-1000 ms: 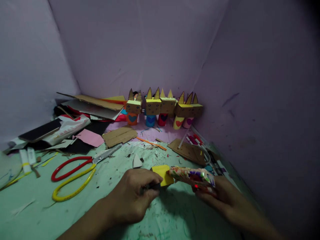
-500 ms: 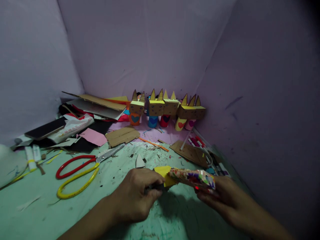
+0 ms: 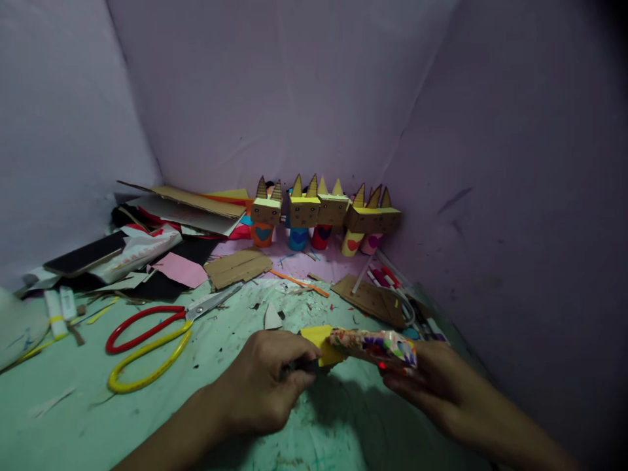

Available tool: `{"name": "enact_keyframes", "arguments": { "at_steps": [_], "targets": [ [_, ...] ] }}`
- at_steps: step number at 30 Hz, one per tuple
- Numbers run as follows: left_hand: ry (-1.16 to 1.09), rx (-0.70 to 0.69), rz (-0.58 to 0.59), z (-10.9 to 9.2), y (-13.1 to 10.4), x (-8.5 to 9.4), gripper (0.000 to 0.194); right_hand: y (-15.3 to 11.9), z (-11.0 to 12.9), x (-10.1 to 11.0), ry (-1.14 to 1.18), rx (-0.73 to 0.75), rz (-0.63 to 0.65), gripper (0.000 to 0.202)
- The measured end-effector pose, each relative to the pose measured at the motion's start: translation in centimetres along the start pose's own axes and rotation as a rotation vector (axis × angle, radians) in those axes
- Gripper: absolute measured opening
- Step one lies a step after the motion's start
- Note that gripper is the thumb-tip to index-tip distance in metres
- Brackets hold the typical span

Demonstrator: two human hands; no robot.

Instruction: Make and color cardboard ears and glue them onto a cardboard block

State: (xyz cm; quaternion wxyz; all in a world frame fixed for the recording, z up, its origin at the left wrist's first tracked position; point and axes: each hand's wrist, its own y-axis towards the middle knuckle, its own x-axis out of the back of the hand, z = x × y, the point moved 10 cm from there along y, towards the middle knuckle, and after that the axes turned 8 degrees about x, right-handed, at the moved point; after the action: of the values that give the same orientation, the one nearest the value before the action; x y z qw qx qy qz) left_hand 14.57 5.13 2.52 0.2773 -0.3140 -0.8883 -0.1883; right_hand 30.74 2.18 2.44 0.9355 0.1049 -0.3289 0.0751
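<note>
My left hand (image 3: 272, 379) is closed around a dark piece with a yellow piece (image 3: 321, 343) at its far side, low in the centre. In my right hand (image 3: 436, 379) is a colourfully patterned tool (image 3: 377, 347) with a small red light on its underside. The tool's left end meets the yellow piece; the exact contact point is too small to make out. Both hands are above the green tabletop (image 3: 196, 425).
Large scissors (image 3: 181, 324) with red and yellow handles lie left of my hands. Several cardboard animal figures (image 3: 304, 212) stand at the back. Paper and cardboard scraps (image 3: 181, 268) are piled back left. A cardboard piece (image 3: 370, 301) and markers lie back right.
The whole view has shifted slightly, so the objects appear a little further left. Both hands keep the same hold and nearly the same position.
</note>
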Motion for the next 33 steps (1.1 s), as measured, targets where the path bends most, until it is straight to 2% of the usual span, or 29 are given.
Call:
{"name": "enact_keyframes", "arguments": {
  "at_steps": [4, 9, 13, 16, 20, 23, 26, 29, 31, 33],
  "targets": [
    [-0.001, -0.003, -0.001, 0.0, 0.0, 0.0, 0.018, 0.0, -0.3, 0.0, -0.013, 0.006, 0.010, 0.008],
    [-0.010, 0.001, -0.011, 0.3, 0.0, 0.0, 0.019, -0.4, -1.1, 0.8, -0.065, 0.012, -0.043, 0.010],
    [-0.034, 0.015, -0.012, 0.4, 0.0, 0.1, 0.017, -0.8, -2.2, 1.1, -0.020, -0.034, -0.064, 0.013],
    [-0.053, 0.060, -0.007, 0.7, 0.0, 0.2, 0.014, -0.7, -3.5, 1.5, 0.107, -0.118, -0.159, 0.020],
    [-0.102, 0.165, -0.014, 1.6, 0.0, 0.4, 0.014, 0.6, -5.5, 0.6, 0.489, -0.210, -0.370, 0.036],
    [-0.182, 0.136, -0.099, 1.3, 0.2, 1.6, 0.011, 2.2, -7.2, -1.2, 0.679, -0.291, -0.463, 0.032],
    [-0.243, 0.114, -0.254, 0.9, 0.1, 3.4, 0.013, 3.6, -8.8, -2.7, 0.624, -0.408, -0.470, 0.023],
    [-0.277, 0.181, -0.401, 1.5, -0.2, 4.7, 0.014, 4.9, -9.5, -3.5, 0.555, -0.452, -0.466, 0.017],
    [-0.282, 0.245, -0.432, 2.2, -0.3, 4.7, 0.015, 5.6, -9.6, -3.8, 0.486, -0.467, -0.452, 0.013],
    [-0.269, 0.299, -0.405, 2.8, -0.2, 4.2, 0.017, 6.1, -9.3, -3.8, 0.398, -0.470, -0.424, 0.013]
  ]
}}
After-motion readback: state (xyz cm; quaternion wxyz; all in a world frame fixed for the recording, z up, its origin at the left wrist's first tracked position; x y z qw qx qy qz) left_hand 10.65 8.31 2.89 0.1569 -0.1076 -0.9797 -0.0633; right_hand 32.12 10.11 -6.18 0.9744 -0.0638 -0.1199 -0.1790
